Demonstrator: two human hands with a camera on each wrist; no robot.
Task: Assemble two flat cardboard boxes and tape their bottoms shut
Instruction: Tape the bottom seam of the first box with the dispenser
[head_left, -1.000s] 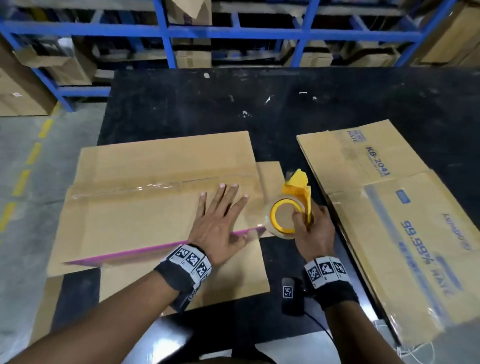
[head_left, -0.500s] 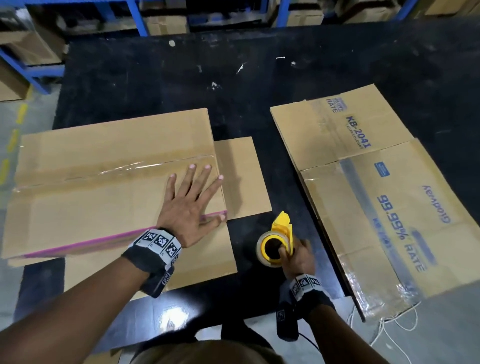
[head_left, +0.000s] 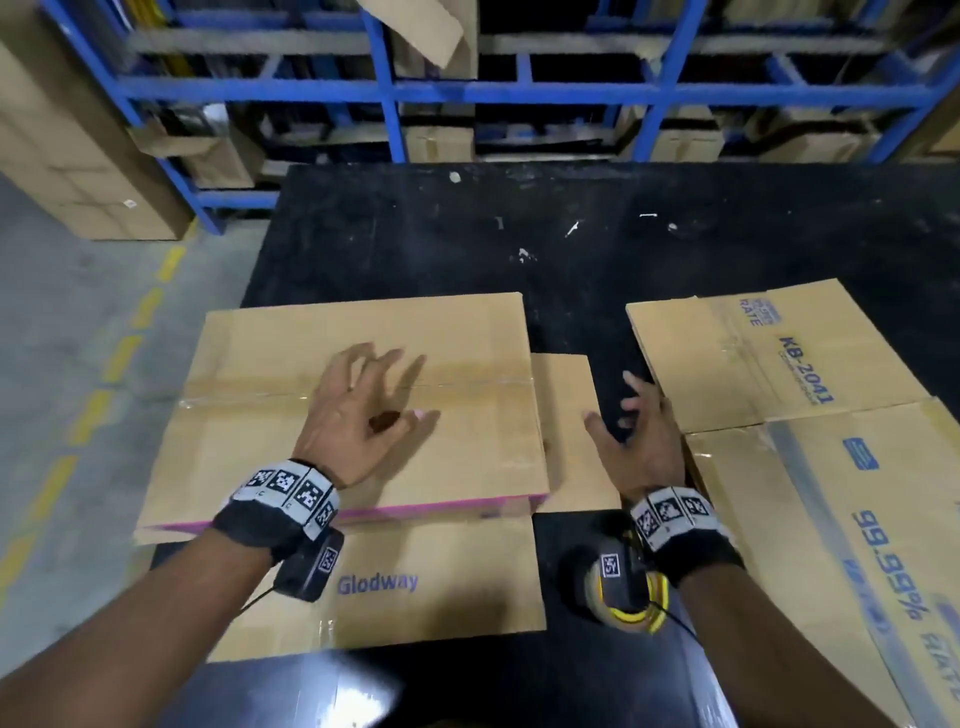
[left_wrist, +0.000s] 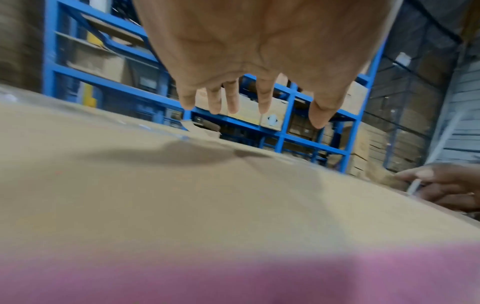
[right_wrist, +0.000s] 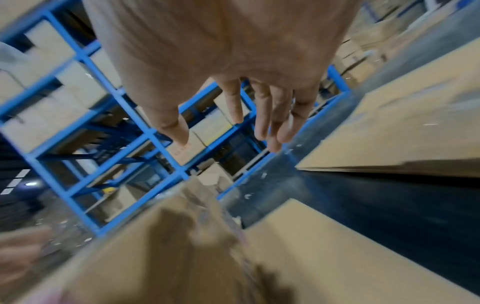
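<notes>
Dim overhead light, motion-blurred edges

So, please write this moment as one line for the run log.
left hand: open, above taped box | right hand: open, empty | tape dispenser: on table, under right wrist | second box: flat

Both forearms are bare, with no sleeves. Each wrist wears a black band (head_left: 260, 525) topped by a white strip of square black-and-white coded markers (head_left: 672, 512). A small black camera box (head_left: 311, 566), itself tagged with a marker, hangs under each wrist, trailing a thin black cable (head_left: 680, 626).
</notes>
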